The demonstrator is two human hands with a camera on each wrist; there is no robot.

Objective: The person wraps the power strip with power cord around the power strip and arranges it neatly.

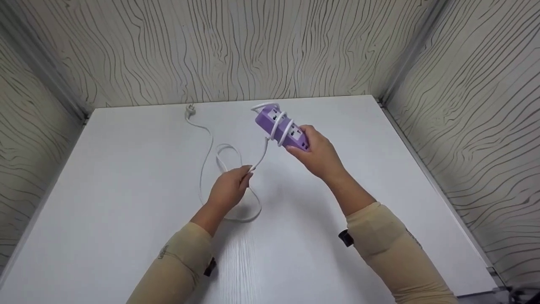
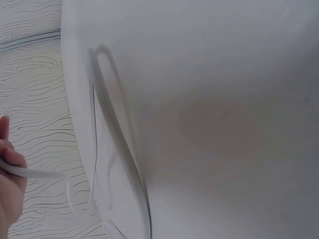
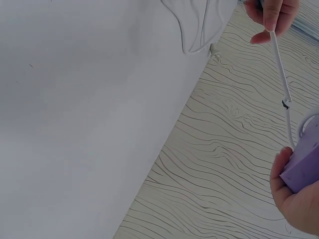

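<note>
My right hand (image 1: 321,154) grips the lower end of a purple power strip (image 1: 264,121), held tilted above the table. The strip's white cord (image 1: 277,125) is wound round its body in a couple of turns, passing over the white socket faces. From the strip the cord runs down to my left hand (image 1: 230,188), which pinches it between thumb and fingers. Beyond that hand the loose cord lies in loops on the table and ends in a plug (image 1: 190,110) near the back edge. In the right wrist view, the cord (image 3: 280,64) is stretched between both hands.
The white table (image 1: 126,169) is bordered by wood-grain patterned panels (image 1: 236,50) at the back and sides. Metal rails (image 1: 409,55) run along the panel corners. Dark cables (image 1: 523,293) show at the lower right, beyond the table edge.
</note>
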